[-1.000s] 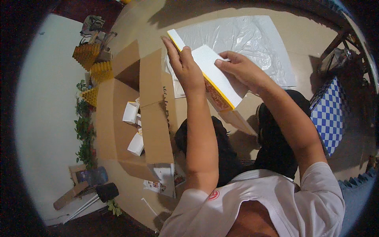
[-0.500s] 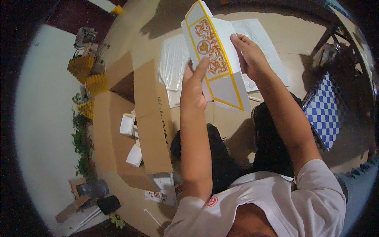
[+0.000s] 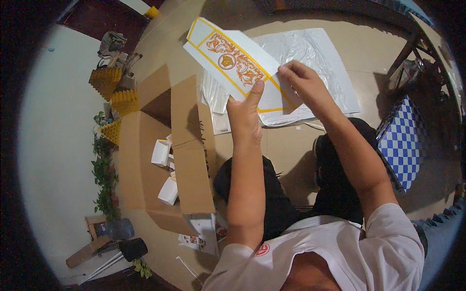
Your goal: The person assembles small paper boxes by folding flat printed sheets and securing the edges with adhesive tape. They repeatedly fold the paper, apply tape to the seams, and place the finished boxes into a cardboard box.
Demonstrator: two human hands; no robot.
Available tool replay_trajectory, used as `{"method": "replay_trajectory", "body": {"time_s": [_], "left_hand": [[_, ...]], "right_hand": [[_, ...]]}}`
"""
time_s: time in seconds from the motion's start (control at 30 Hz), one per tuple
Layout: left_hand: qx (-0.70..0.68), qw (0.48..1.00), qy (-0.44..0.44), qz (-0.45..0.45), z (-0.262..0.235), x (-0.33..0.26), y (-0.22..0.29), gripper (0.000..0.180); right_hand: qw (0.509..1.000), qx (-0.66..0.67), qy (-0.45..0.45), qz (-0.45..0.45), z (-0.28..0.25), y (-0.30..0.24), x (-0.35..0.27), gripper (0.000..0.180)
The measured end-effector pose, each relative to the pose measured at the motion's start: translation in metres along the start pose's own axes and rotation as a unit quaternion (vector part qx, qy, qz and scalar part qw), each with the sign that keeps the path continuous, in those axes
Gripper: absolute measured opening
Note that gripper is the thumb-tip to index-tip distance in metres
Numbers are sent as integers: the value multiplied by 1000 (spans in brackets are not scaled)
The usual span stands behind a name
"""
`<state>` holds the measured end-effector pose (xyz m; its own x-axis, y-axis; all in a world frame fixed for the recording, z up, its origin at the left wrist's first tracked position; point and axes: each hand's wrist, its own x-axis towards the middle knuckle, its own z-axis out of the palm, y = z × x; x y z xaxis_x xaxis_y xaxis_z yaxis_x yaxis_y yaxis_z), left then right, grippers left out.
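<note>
A folding carton (image 3: 226, 61), white with yellow borders and an orange-brown scroll pattern, is held up in front of me at a slant. My left hand (image 3: 246, 116) grips its lower edge, thumb lying on the printed face and the other fingers hidden behind. At the carton's right end, my right hand (image 3: 307, 83) has its fingers bent and pinched at the edge of the end flap. Under and beyond the carton, white flat sheets (image 3: 335, 72) with clear plastic film (image 3: 298, 51) lie on the floor.
An open brown cardboard box (image 3: 191, 165) stands at my left, with small white cartons (image 3: 161, 153) inside. A blue-and-white checkered object (image 3: 400, 145) is at the right. Yellow stacked pieces (image 3: 106, 81) and green plants (image 3: 103, 179) line the left wall.
The carton has swung leftward and lies flatter, its top end now farther left. My right hand has moved down from the carton's back side to the end flap. My left hand still holds on.
</note>
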<state>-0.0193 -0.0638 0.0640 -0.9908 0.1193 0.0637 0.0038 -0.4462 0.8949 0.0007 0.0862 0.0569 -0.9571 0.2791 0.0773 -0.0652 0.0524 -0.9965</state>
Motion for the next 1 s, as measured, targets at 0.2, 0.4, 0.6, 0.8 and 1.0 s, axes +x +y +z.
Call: {"method": "replay_trajectory", "body": {"time_s": [0.2, 0.4, 0.6, 0.8, 1.0], "left_hand": [[-55, 998, -7, -43, 1, 2, 2, 54], [-100, 993, -24, -60, 0, 3, 1, 58], [-89, 995, -33, -23, 3, 3, -5, 55], [-70, 997, -19, 29, 9, -2, -7, 57], [-79, 996, 11, 50, 8, 3, -10, 56]], "right_hand": [[965, 197, -111, 131, -1, 3, -5, 37], [900, 345, -147, 222, 4, -17, -16, 45], [870, 404, -148, 241, 5, -13, -17, 44], [891, 384, -180, 160, 2, -9, -19, 37], [993, 109, -40, 5, 11, -2, -14, 33]]}}
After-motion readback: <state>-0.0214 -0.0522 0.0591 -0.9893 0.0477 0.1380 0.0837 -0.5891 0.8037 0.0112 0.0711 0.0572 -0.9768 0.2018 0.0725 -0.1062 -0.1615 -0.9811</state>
